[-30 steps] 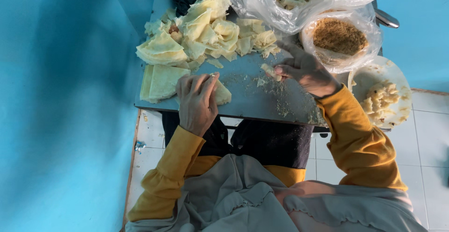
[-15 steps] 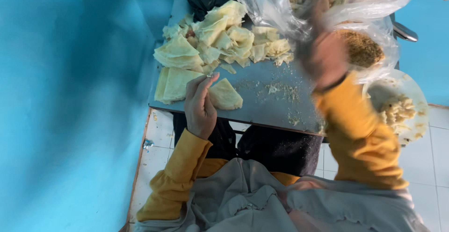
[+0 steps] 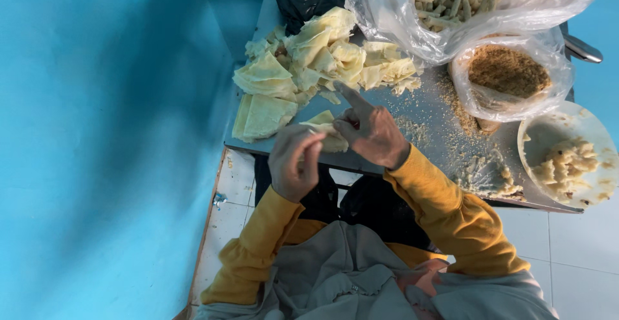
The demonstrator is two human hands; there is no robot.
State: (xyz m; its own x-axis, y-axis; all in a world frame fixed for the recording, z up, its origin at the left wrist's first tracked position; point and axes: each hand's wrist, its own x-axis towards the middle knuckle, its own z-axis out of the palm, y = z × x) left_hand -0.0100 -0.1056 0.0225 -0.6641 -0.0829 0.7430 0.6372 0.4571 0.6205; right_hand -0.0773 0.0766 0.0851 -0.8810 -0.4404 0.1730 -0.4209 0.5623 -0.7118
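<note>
Right hand back at wrapper — bag of crumbs

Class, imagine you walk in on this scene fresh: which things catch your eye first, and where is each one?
First, the two hands at the near edge of the grey table: the left hand and right hand meet over a pale yellow folded wrapper. Behind them sits a heap of yellow wrappers. To the right stand a clear bag of brown crumbs and a white plate of pale filling.
</note>
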